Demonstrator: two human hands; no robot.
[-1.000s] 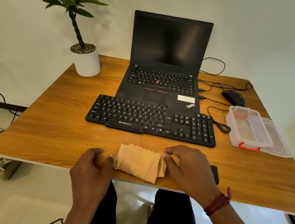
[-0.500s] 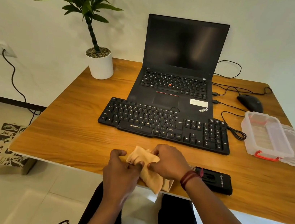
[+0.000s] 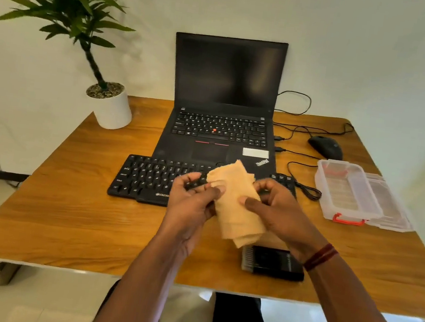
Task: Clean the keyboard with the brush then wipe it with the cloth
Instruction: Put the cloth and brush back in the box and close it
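Fingers (image 3: 189, 180) of the left hand (image 3: 191, 204) are curled, thumb pressed on the left edge of the cloth (image 3: 236, 218), pinching it. The right hand (image 3: 280, 214) does the same from the other side: thumb across the front of the fabric, fingers bent behind it. Both hands grip the cloth.

Readable text: "ThinkPad" logo (image 3: 261, 163) on the right palm rest of the laptop (image 3: 225, 80), beside a blank white sticker (image 3: 255, 153). There is printing on the front edge of the keyboard (image 3: 148, 179), partly behind the left hand and too blurred to read. Key legends are not legible.

Pose: both forearms reach in from the near edge, palms turned toward each other, hands raised off the table (image 3: 62, 208). A red band (image 3: 320, 256) sits on the right wrist.

The cloth is tan and folded, held tilted between the two hands. Its upper end shows over the middle of the keyboard and its lower corner hangs just above the brush (image 3: 273, 262). I cannot tell whether it touches the keys.

The keyboard lies flat just in front of the laptop, its right half hidden by hands and cloth. The brush is black, bristles facing left, and lies flat near the table's front edge under the right wrist.

Also present: a potted plant (image 3: 112, 108) at far left, a mouse (image 3: 326, 147) at far right, and a clear plastic box (image 3: 349, 191) with a red clasp at right.
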